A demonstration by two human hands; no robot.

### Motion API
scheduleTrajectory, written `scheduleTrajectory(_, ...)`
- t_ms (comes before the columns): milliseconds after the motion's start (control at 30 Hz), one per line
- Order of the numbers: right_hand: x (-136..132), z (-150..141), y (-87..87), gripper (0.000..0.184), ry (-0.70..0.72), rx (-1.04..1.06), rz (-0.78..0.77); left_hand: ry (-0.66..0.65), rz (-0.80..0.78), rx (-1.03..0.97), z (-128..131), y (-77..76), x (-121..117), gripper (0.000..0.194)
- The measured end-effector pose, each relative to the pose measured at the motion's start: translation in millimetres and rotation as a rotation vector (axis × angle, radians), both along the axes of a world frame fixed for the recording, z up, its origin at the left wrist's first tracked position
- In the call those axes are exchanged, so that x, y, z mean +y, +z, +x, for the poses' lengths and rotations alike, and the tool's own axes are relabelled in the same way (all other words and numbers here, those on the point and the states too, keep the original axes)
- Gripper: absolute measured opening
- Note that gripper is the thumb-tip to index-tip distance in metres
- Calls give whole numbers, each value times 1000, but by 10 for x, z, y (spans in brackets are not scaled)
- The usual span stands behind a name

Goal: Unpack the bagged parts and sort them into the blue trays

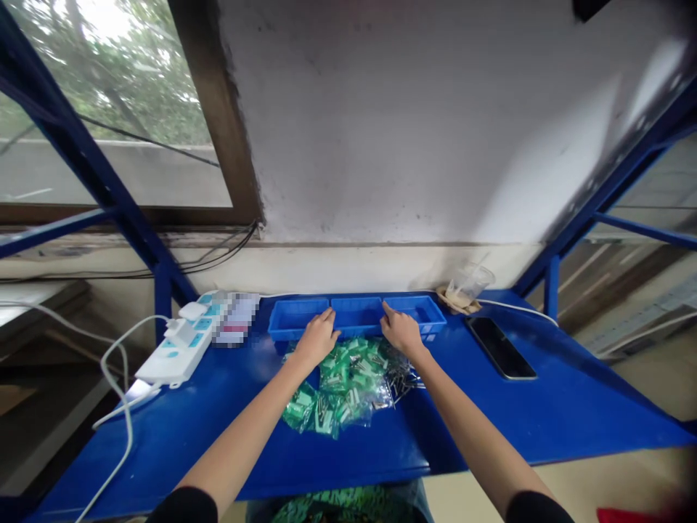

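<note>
A row of three blue plastic bins [356,319] stands at the back of the blue table, against the wall. My left hand [317,339] is at the seam between the left and middle bins, its fingers over the rim and thumb at the front. My right hand [401,330] does the same at the seam between the middle and right bins, index finger reaching over the edge. Right in front of the bins lies a pile of clear bags [353,378] with green and pale pieces inside. Loose metal screws or pins [403,383] lie at its right side.
On the left are a white power strip [182,349] with plugs and a cable trailing over the table edge. A black phone [501,349] and a plastic cup [469,283] lie to the right. Below the front edge sits a container [337,507] with green contents. Blue frame posts flank the table.
</note>
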State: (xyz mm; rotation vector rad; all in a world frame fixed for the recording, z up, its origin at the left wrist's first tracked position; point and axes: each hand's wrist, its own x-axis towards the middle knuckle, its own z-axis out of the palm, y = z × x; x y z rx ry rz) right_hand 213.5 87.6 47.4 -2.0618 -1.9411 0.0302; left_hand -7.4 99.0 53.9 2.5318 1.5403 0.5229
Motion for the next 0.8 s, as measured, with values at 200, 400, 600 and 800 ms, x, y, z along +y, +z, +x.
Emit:
scheduleTrajectory(200, -23, 114, 48, 40, 29, 120, 207, -3, 78, -80, -132, 249, -223, 36)
scheduleTrajectory(400, -456, -56, 95, 36, 37, 312, 486, 92, -7, -123, -350, 135, -709, 31)
scheduleTrajectory(600, -1096, -338, -74, 30, -18, 776, 448, 357, 0, -183, -558, -161, -628, 41)
scheduleTrajectory(800, -1836, -135, -421, 39, -415, 948, 398, 493, -17, -201, -749, -364, -633, 42)
